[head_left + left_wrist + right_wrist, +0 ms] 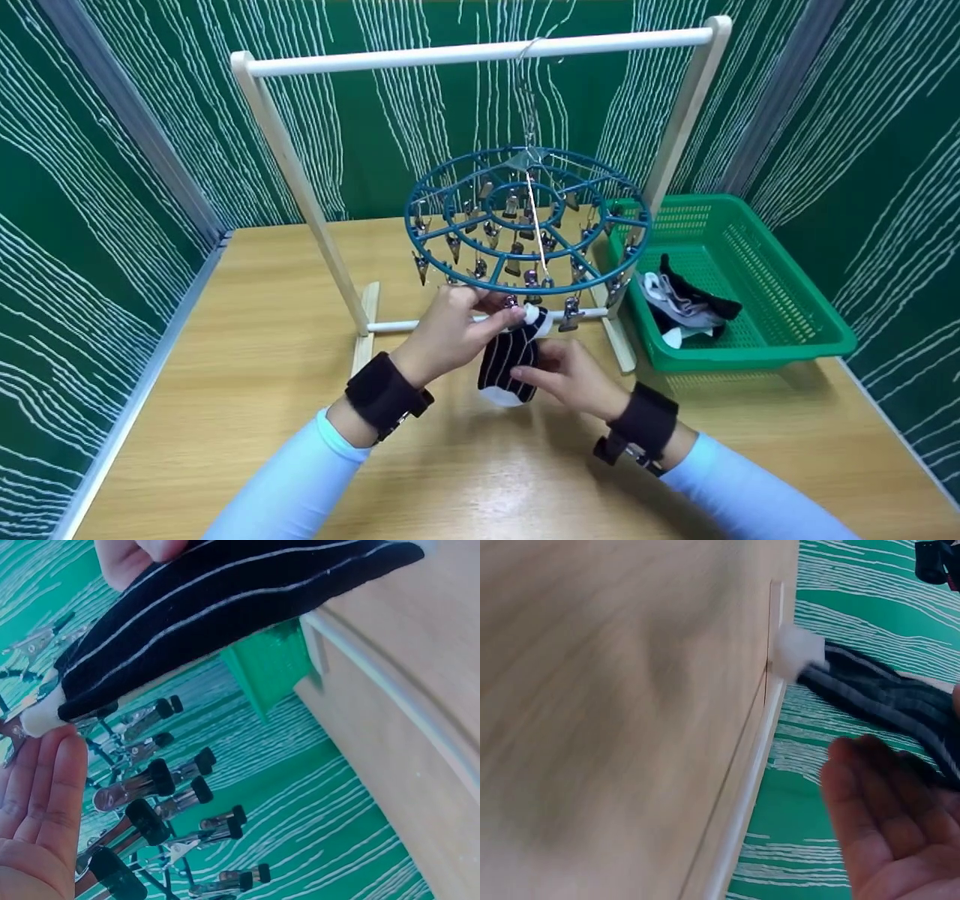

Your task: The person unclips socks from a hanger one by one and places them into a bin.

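A black sock (510,360) with thin white stripes and white ends hangs just under the front rim of a round teal clip hanger (409,217). My left hand (457,326) pinches its white upper end beside a metal clip (570,313). My right hand (570,375) holds the sock's lower part from the right side. In the left wrist view the sock (225,600) stretches across the top, my left fingers (37,802) lie by its white end, and several clips (142,780) dangle close by. The right wrist view is blurred and shows the sock (885,694) beyond my right fingers (885,825).
The hanger hooks onto a wooden rack (480,52) standing on a wooden table (262,360). A green basket (750,352) at the right holds several more socks (686,304). Green patterned walls enclose the table on three sides.
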Demonstrator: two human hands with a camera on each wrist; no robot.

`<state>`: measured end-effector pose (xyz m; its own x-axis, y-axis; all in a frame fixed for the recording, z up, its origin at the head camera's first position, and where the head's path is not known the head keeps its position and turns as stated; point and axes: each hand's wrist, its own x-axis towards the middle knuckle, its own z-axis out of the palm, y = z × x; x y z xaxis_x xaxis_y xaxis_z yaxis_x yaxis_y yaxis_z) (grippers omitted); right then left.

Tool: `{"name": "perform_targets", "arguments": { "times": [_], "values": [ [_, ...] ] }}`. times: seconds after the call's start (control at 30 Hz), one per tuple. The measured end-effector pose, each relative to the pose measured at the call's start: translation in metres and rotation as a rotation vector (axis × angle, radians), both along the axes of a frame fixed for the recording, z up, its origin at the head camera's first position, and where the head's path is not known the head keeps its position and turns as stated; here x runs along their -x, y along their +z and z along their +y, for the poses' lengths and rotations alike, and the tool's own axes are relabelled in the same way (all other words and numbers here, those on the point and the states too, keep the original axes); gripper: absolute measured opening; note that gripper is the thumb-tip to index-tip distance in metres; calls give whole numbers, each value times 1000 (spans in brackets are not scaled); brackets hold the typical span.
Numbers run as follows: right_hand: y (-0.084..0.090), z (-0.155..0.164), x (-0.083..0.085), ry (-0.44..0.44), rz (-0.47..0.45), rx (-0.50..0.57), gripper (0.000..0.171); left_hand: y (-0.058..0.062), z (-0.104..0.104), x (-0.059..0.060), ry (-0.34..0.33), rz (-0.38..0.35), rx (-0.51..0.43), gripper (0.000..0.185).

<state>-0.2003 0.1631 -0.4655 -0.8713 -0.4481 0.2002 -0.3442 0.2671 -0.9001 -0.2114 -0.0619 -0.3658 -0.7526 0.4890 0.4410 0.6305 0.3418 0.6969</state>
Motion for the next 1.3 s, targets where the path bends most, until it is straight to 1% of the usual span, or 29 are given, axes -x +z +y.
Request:
{"name": "perform_targets", "arguments": {
  "times": [0.13,0.37,0.47,0.57,0.77,0.87,1.03,1.17,1.3],
  "values": [
    [-2,-5,-1,-45,32,61,15,-2,-1,0,13,26,-9,21],
    [1,-7,-3,-86,46,85,12,-1,-1,-2,15,79,-6,18],
    [2,-7,-4,-91,46,85,12,-2,0,-2,14,120,-6,17],
    [4,-6,-5,-95,56,70,11,-2,0,-2,4,143,-26,16],
    [5,-4,-6,-70,80,52,11,-3,-1,-2,-23,147,-51,14],
    [6,0,-8,-56,56,28,12,-3,-1,-2,-14,148,-49,14],
    [9,10,-12,-49,9,-74,16,-2,-2,-3,-1,157,-53,13],
    [10,20,-13,-57,5,-145,24,-3,-2,-2,6,164,-54,13],
    [11,29,-14,-54,3,-176,31,-5,-4,-2,23,161,-56,13]
  ]
}}
